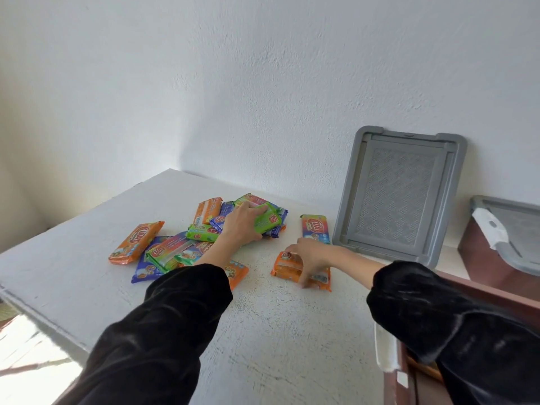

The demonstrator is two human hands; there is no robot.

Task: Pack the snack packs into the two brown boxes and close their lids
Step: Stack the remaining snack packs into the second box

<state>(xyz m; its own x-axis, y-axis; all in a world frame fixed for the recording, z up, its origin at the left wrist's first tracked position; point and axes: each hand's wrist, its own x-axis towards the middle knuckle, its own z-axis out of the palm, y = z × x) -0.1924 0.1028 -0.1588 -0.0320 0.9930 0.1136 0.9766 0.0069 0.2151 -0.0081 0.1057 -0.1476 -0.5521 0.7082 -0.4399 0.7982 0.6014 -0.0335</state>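
Leftmost, an orange snack pack [136,242] lay flat on the white table [277,331], just beside a loose pile of packs [175,252] in orange, green and blue. At the far end of that pile the left hand [242,226] curled its fingers round a green pack [267,222]. Apart from the pile, the right hand [311,257] spanned a lone orange pack [287,268], thumb and fingers pinching its edges. Just beyond lay a rainbow pack [315,229]. A grey lid [400,194] leaned against the wall [263,83]. Farthest right stood a far brown box [482,258] with a second lid [514,229] tilted on it, and a near brown box [491,293] showed under the right sleeve.
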